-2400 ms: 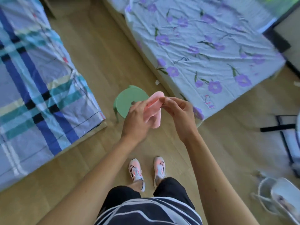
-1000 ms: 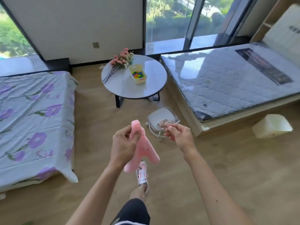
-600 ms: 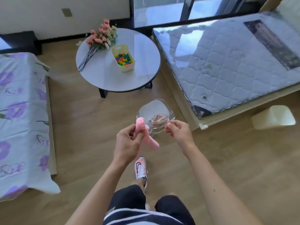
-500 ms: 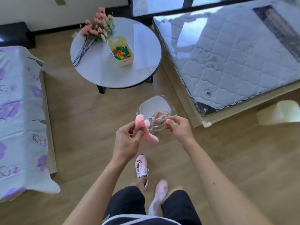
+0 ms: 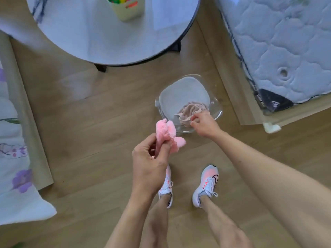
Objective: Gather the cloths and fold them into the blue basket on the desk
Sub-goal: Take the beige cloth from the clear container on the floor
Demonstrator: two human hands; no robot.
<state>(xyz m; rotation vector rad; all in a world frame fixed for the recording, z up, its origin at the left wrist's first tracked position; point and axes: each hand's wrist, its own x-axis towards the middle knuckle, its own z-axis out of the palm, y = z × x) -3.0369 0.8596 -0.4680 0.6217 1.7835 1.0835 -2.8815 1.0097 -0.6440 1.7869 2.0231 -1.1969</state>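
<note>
My left hand (image 5: 148,163) is shut on a fluffy pink cloth (image 5: 165,132), which sticks up and out from my fingers above the floor. A crumpled beige cloth (image 5: 192,109) lies on the near side of a low clear plastic stool (image 5: 179,97) standing on the floor. My right hand (image 5: 203,122) is down at the stool, its fingertips pinched on the beige cloth's near edge. No blue basket shows in this view.
A round white table (image 5: 100,36) with a yellow tub of coloured blocks (image 5: 126,6) stands just beyond the stool. A bare quilted mattress (image 5: 286,42) on a wooden frame is at right, a flowered bed sheet (image 5: 16,167) at left. My feet stand on wood floor.
I have stepped closer and looked down, so the stool is near. My right hand has dropped from beside the pink cloth onto the beige cloth. My left hand keeps the pink cloth.
</note>
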